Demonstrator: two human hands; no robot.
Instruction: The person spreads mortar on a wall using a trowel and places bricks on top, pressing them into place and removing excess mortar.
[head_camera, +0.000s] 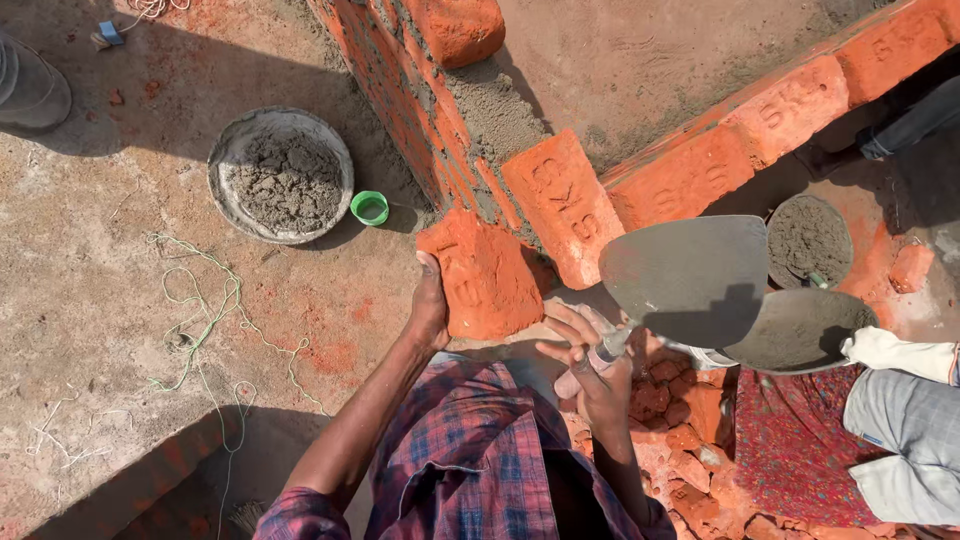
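My left hand (431, 305) grips an orange brick (482, 278) by its left side and holds it up against the near corner of a brick wall (560, 195). My right hand (592, 358) is closed around the handle of a grey trowel (686, 275), whose flat blade points right and away from the brick. Grey mortar (495, 115) lies on the wall top just beyond the held brick. I wear a plaid shirt.
A round pan of mortar (282, 177) and a small green cup (369, 208) sit on the ground at left. Green string (205, 315) trails across the floor. At right are two more mortar pans (808, 240), broken brick pieces (680, 425), and another person's gloved hand (890, 352).
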